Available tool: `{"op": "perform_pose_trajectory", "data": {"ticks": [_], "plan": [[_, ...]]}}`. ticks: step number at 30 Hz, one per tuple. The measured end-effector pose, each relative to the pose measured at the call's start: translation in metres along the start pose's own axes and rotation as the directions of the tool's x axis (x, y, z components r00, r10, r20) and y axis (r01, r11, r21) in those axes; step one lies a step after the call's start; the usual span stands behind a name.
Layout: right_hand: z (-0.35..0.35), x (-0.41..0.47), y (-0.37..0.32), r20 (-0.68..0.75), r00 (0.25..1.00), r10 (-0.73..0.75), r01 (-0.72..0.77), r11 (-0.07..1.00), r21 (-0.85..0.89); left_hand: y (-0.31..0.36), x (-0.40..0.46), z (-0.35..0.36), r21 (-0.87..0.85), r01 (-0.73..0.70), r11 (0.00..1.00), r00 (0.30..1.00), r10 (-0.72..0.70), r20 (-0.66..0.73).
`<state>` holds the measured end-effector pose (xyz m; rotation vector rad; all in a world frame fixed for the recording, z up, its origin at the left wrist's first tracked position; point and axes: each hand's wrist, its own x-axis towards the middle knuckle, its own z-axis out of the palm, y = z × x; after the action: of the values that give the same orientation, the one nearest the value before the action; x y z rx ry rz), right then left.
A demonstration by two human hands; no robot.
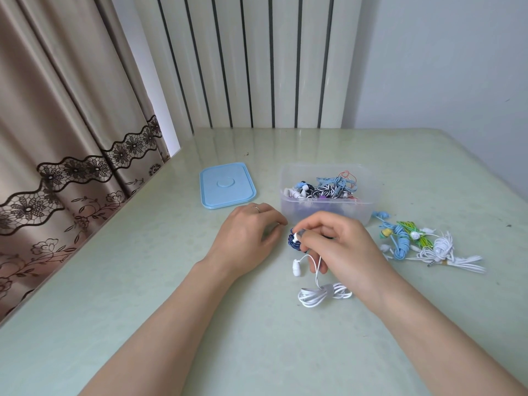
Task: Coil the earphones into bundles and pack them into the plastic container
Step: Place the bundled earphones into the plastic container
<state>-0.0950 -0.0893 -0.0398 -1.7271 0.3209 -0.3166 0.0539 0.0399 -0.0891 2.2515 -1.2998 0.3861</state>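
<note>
Head view, looking down on a pale green table point(143, 281) that fills the lower frame. A brown curtain point(57, 110) with a dark lace band hangs at far left; a white slatted radiator point(257, 61) stands behind the table's far edge.

Plastic container point(325, 208): clear, open-topped, right of centre, far side of both hands. Inside it lie several coiled bundles, blue, black-and-white striped and red among them. Its light blue lid point(227, 185) lies flat on the table to the left, well apart from it.

Left hand point(245, 232): palm down, fingers loosely curved and spread, fingertips on or just above the table beside the container's near left corner. It holds nothing. A ring shows on one finger.

Right hand point(340, 244): just near of the container, fingers curled. Thumb and forefinger pinch an earbud of the white earphones point(323, 294); the cable runs down past the palm to a coiled bundle lying on the table. The second earbud point(296, 267) hangs free below the hand. A dark blue bundle point(294, 241) sits against the fingertips; cannot tell whether the hand grips it too.

Right of the container, on the table: a heap of bundles point(414, 242), light blue, green and white, touching one another.
</note>
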Motion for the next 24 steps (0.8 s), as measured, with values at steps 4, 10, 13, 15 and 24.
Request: {"op": "perform_pose_trajectory", "data": {"ticks": [4, 10, 13, 15, 24], "plan": [[0.001, 0.001, 0.001, -0.021, 1.000, 0.016, -0.015, 0.999, 0.047, 0.002, -0.002, -0.001, -0.051, 0.049, 0.997, 0.998, -0.051, -0.033], [0.000, 0.000, -0.001, -0.069, 0.998, -0.011, 0.019, 0.993, 0.114, 0.023, -0.012, -0.020, -0.370, 0.111, 0.922, 0.984, -0.154, -0.090], [-0.001, -0.001, -0.001, -0.090, 0.996, -0.028, 0.038, 0.992, 0.122, 0.032, -0.020, -0.028, -0.422, 0.106, 0.900, 0.989, -0.141, -0.051], [-0.001, -0.001, 0.000, -0.083, 0.996, -0.039, 0.049, 0.992, 0.120, 0.035, -0.023, -0.030, -0.426, 0.105, 0.898, 0.990, -0.137, -0.045], [0.000, 0.000, 0.007, -0.051, 0.993, -0.108, 0.110, 0.993, 0.051, 0.039, -0.024, -0.035, -0.469, 0.092, 0.879, 0.989, -0.135, -0.060]]}}
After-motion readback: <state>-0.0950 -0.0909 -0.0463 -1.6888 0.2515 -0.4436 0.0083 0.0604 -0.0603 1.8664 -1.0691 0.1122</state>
